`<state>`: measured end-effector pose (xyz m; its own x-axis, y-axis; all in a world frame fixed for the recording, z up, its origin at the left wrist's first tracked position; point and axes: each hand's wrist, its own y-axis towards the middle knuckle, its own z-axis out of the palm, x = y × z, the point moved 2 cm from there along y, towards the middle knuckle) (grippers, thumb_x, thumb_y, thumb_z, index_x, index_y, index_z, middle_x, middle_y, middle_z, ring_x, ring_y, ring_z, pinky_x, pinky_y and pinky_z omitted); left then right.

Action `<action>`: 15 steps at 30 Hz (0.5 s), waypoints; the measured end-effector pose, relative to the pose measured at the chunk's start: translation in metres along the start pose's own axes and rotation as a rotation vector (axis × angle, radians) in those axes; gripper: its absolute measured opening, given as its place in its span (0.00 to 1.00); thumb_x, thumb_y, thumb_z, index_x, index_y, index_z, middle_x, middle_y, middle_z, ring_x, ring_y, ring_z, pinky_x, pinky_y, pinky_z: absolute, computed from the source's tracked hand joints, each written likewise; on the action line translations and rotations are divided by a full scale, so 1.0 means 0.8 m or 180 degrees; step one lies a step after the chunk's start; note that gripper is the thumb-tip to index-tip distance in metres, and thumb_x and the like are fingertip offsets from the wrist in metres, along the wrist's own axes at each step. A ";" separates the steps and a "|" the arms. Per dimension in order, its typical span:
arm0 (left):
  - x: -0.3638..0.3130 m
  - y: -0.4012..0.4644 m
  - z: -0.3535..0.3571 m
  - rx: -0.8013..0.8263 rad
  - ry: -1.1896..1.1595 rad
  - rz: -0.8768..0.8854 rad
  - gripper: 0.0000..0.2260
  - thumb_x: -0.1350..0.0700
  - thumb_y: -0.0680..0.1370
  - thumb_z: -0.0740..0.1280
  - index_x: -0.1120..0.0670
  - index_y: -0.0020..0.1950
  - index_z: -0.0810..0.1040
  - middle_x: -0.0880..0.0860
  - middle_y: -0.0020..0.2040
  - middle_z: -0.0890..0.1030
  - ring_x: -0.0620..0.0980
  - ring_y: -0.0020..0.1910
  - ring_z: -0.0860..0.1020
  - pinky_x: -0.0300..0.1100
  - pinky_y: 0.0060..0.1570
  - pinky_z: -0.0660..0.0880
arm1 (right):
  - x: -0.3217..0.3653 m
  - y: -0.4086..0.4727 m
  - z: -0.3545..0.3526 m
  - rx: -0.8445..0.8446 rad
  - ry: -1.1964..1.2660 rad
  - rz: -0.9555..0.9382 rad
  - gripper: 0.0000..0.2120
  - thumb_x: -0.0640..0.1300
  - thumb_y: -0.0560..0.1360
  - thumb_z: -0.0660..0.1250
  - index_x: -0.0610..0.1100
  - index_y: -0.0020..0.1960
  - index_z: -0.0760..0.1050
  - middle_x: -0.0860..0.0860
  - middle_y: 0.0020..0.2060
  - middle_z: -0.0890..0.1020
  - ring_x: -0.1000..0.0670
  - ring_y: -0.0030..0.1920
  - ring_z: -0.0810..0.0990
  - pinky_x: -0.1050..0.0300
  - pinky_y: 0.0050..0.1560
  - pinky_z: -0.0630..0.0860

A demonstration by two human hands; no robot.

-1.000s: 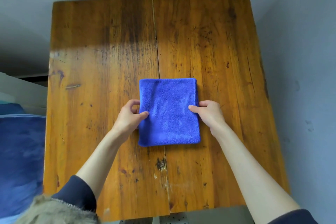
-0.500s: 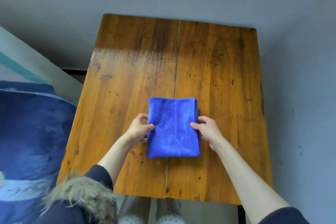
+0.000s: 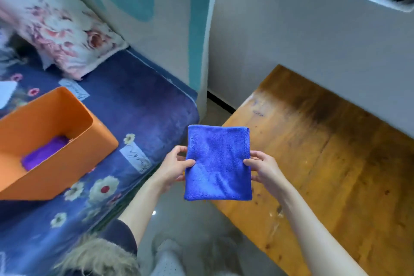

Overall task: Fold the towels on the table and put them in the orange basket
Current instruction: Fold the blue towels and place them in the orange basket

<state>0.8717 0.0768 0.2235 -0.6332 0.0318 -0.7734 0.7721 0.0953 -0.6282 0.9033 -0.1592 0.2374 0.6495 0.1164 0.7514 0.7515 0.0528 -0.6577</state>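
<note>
Gripping the folded towel (image 3: 218,161) by its side edges, the left hand (image 3: 173,169) and right hand (image 3: 263,170) hold it in the air between them, over the tabletop (image 3: 336,152) edge; the basket (image 3: 44,141) sits on the bed (image 3: 139,107), well left of the left hand.

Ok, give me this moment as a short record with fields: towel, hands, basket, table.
towel: blue towel, folded into a rectangle, held up in the air near the table's edge
left hand: left hand pinches the towel's left edge
right hand: right hand pinches its right edge
basket: orange basket on the flowered bed cover, with a purple cloth inside
table: wooden table, to the right of the towel
</note>
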 end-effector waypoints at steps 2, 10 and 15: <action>0.012 -0.012 -0.058 -0.0218 -0.0249 0.0049 0.11 0.64 0.75 0.66 0.48 0.50 0.71 0.53 0.49 0.77 0.46 0.42 0.79 0.38 0.33 0.75 | 0.018 0.000 0.062 0.0220 -0.0169 -0.0071 0.11 0.32 0.75 0.62 0.41 0.55 0.75 0.46 0.47 0.82 0.51 0.41 0.80 0.57 0.38 0.76; 0.070 -0.055 -0.289 -0.1109 -0.0740 0.0123 0.11 0.65 0.75 0.66 0.51 0.52 0.70 0.53 0.49 0.75 0.47 0.41 0.76 0.38 0.31 0.74 | 0.042 0.011 0.325 0.0869 -0.0767 -0.0057 0.13 0.32 0.73 0.60 0.40 0.54 0.76 0.47 0.38 0.82 0.52 0.31 0.79 0.62 0.28 0.72; 0.108 -0.073 -0.393 -0.1469 -0.0971 0.0046 0.12 0.64 0.76 0.66 0.47 0.48 0.70 0.51 0.49 0.76 0.44 0.40 0.76 0.36 0.33 0.72 | 0.045 0.026 0.458 0.1161 -0.1132 0.0008 0.14 0.31 0.72 0.60 0.39 0.55 0.76 0.43 0.43 0.82 0.46 0.39 0.79 0.56 0.37 0.75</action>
<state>0.7554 0.3869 0.2202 -0.5254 -0.2466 -0.8143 0.6335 0.5255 -0.5679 0.8999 0.2091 0.2314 0.5238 0.4440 0.7270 0.6193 0.3876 -0.6828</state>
